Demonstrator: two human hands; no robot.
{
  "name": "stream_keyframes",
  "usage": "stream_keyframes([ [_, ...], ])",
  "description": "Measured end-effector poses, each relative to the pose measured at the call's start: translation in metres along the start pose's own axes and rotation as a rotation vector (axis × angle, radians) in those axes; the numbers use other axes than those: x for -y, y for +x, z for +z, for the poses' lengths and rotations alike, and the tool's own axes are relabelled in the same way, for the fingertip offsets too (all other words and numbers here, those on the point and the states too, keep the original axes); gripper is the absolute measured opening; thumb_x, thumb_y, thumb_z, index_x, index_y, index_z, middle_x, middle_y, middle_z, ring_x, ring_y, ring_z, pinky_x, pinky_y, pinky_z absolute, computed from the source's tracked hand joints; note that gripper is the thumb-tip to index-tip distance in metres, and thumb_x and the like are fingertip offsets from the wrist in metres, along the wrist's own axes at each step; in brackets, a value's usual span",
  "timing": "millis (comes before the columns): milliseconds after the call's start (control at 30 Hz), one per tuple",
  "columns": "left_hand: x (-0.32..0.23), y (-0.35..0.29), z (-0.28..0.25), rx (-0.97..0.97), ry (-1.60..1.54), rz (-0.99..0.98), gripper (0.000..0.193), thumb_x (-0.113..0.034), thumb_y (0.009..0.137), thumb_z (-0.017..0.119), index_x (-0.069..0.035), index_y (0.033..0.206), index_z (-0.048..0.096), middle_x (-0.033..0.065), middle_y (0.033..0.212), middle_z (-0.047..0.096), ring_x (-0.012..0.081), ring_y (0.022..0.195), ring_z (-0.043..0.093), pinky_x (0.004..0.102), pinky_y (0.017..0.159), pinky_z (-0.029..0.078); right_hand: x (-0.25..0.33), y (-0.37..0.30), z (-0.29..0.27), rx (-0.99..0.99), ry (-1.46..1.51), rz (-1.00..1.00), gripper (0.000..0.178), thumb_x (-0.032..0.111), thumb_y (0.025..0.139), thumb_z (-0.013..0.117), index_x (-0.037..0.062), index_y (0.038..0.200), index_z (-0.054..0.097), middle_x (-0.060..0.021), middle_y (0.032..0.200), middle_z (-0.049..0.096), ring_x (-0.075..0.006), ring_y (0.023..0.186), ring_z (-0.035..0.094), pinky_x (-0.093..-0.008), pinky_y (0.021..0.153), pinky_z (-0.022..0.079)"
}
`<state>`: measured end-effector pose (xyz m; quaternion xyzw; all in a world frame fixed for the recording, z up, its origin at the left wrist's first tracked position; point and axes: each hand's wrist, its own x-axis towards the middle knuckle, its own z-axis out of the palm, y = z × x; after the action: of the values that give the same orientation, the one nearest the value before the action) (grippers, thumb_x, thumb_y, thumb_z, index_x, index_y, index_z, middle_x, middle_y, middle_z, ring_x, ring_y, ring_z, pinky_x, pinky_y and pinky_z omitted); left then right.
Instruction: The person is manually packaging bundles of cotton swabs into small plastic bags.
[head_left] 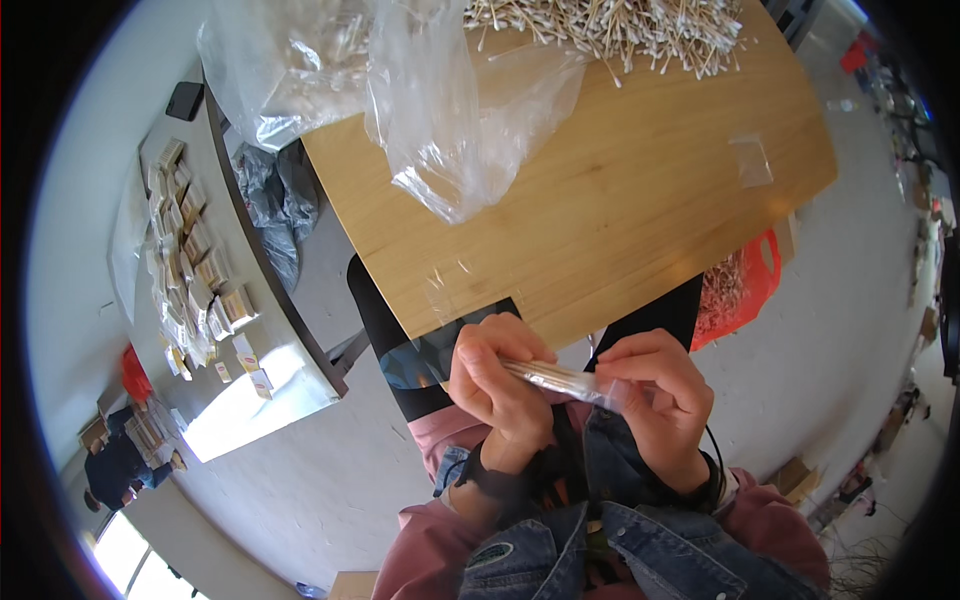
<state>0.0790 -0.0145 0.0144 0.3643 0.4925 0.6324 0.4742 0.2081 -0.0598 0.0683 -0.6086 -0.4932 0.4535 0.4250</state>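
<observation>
Between my two hands, over my lap at the table's near edge, is a thin bundle of cotton swabs (545,377). My left hand (500,385) is closed round the bundle's left end, and its fingers hide that end. A small clear plastic sleeve (608,393) covers the right part of the bundle. My right hand (660,400) pinches the sleeve at its right end, the fingertips pressed together. A large heap of loose cotton swabs (640,30) lies at the far side of the wooden table (620,210).
Big clear plastic bags (450,120) spread over the table's far left. A white side table (285,350) on the left bears many small packets (185,270) and a black phone (184,101). A red bag (750,290) of swabs is under the right edge. Another person (120,465) is at far left.
</observation>
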Motion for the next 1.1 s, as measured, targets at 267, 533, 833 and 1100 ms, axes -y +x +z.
stream_keyframes([
  [267,0.002,0.026,-0.017,0.538,0.368,0.192,0.051,-0.020,0.076,0.083,0.000,0.118,0.062,0.0151,0.126,0.062,0.0340,0.125,0.053,0.0439,0.102,0.043,-0.010,0.051,-0.008,-0.052,-0.383,-0.330,0.015,-0.002,0.083,0.071,0.0008,0.097,0.068,-0.0165,0.106,0.069,-0.0290,0.084,0.069,-0.0332,0.069,0.055],
  [533,0.022,0.028,-0.027,0.488,0.306,-0.092,0.038,0.009,0.075,0.075,-0.002,0.111,0.069,0.0120,0.111,0.070,0.0253,0.108,0.066,0.0338,0.094,0.050,-0.035,0.054,-0.001,0.068,0.120,-0.037,0.026,0.001,0.086,0.070,0.0010,0.111,0.067,-0.0132,0.113,0.068,-0.0244,0.103,0.067,-0.0311,0.084,0.054],
  [833,0.020,0.037,-0.036,0.528,0.208,-0.254,0.034,0.011,0.076,0.075,0.003,0.108,0.069,0.0127,0.114,0.070,0.0234,0.112,0.064,0.0336,0.099,0.048,-0.055,0.054,0.002,0.047,0.329,0.013,0.019,-0.005,0.087,0.067,-0.0007,0.105,0.069,-0.0121,0.113,0.069,-0.0198,0.103,0.067,-0.0301,0.086,0.053],
  [1100,0.013,0.022,-0.028,0.289,0.164,-0.261,0.026,0.013,0.078,0.074,0.002,0.102,0.071,0.0102,0.109,0.064,0.0161,0.092,0.061,0.0261,0.080,0.051,-0.057,0.054,0.001,0.004,0.227,-0.066,0.012,-0.001,0.086,0.069,-0.0001,0.097,0.071,-0.0127,0.106,0.071,-0.0206,0.097,0.068,-0.0307,0.082,0.054],
])
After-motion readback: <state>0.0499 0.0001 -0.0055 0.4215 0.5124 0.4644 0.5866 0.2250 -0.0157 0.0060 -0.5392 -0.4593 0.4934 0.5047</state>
